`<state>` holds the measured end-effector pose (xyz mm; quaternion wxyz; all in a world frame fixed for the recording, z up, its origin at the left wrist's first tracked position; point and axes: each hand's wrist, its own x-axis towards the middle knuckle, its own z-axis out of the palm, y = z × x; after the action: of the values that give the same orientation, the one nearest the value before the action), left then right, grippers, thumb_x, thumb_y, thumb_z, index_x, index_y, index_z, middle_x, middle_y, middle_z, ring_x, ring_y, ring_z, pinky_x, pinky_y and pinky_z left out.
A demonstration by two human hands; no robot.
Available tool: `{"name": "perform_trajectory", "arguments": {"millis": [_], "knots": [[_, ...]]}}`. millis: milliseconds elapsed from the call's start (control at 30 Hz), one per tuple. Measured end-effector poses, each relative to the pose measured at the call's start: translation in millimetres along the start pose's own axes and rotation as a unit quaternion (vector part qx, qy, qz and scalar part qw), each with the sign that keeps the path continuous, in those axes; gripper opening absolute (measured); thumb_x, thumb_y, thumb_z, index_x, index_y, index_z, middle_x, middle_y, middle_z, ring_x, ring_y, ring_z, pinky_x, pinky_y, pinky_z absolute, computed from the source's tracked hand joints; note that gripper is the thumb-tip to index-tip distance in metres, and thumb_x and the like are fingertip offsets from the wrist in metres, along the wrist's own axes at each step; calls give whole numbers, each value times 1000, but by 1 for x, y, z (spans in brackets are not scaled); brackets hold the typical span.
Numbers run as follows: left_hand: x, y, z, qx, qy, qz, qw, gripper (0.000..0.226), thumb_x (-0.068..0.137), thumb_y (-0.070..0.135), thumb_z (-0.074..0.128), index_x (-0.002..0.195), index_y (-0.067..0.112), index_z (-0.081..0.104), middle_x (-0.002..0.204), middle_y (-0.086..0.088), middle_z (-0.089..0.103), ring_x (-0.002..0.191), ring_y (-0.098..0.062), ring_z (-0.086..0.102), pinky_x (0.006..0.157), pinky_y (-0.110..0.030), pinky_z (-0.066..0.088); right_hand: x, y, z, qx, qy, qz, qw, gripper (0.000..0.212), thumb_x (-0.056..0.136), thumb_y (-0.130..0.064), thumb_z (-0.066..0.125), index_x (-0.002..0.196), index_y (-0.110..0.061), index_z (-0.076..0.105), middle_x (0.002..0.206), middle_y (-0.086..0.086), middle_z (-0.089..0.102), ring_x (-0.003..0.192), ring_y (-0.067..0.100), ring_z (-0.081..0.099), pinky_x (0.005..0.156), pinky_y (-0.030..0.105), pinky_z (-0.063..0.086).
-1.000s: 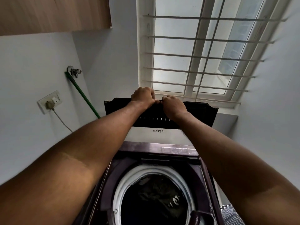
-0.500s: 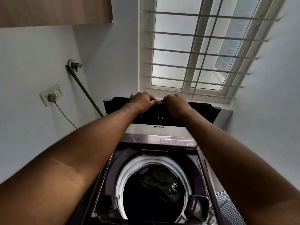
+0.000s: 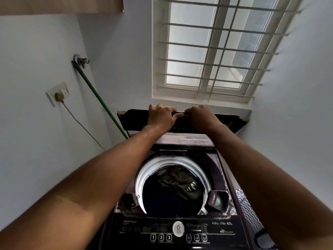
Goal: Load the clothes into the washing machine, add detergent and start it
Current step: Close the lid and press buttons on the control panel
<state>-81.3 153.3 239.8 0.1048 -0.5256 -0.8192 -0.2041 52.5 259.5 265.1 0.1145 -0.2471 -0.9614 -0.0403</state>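
Lid (image 3: 137, 120) has tipped lower and forward than a second ago, both hands riding it down; control panel (image 3: 178, 230) now in view. Left hand (image 3: 161, 116) and right hand (image 3: 201, 118) curl over the lid's top edge, side by side near its middle, fingers wrapped, nearly touching. Lid looks stiff, hinged, moderately heavy: hold the top edge centre, lower slowly. Dark clothes (image 3: 178, 181) lie soft in the drum (image 3: 144, 177), below the rim. Detergent drawer (image 3: 218, 199) stands open at the right front. Washing machine against pale wall; green hose (image 3: 99, 100), tap (image 3: 81, 60), socket (image 3: 57, 93) left; barred window (image 3: 212, 49) above.
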Motion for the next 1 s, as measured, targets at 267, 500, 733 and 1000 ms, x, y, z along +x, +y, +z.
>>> {"name": "perform_trajectory", "arguments": {"millis": [267,500,733,1000], "knots": [[-78,18,5,43,10,2,999,44,95,61,44,107,28,70,103,0,73,103,-30,57,88,-41,34,-75,-26,9,-35,13,-35,999,22,92,-19,51,106,-20,69,99,12,73,92,38,67,72,40,49],[-174,19,29,59,-36,63,996,40,87,54,63,107,20,72,93,-8,72,93,-32,60,81,-45,48,-163,-52,41,-17,-13,-66,998,24,89,-29,54,103,-22,72,91,14,73,86,40,68,65,40,50],[-237,17,55,17,-133,38,990,46,79,58,69,106,20,71,102,-3,73,102,-24,62,86,-44,55,-227,-75,114,-60,-71,-85,992,19,74,-21,69,90,-11,70,82,8,71,69,32,68,47,35,47],[-265,15,104,86,-237,56,966,66,86,51,65,144,23,50,156,2,39,145,-33,32,116,-56,28,-254,-86,180,-80,-132,-54,987,44,61,-17,88,101,-5,75,101,18,75,86,41,73,68,42,60]]}}
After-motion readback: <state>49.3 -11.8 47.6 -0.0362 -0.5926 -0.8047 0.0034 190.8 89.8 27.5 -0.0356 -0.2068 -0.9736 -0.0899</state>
